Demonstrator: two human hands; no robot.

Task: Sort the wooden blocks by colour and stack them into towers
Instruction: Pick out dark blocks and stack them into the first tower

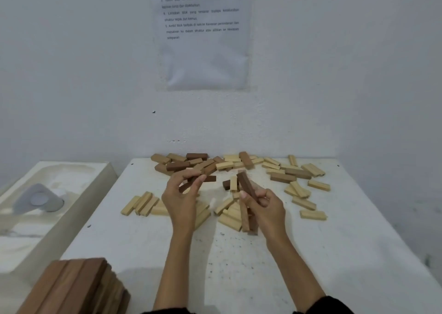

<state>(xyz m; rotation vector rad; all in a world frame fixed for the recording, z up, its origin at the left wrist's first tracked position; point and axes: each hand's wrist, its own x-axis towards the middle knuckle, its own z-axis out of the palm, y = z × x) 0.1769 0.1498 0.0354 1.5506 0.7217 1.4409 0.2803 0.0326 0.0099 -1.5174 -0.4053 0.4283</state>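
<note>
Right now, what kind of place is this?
Probably a plain workroom set up for a block task, not a playroom: a bare white wall, a printed sheet of numbered steps stuck on it, and a white table strewn with blocks.

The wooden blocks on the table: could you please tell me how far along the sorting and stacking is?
Done: one brown tower stands at the near left. In hand: the left hand and right hand each grip dark brown blocks. Left: pale blocks lie loose across the table, and a mixed heap sits at the far edge; no pale tower shows.
</note>
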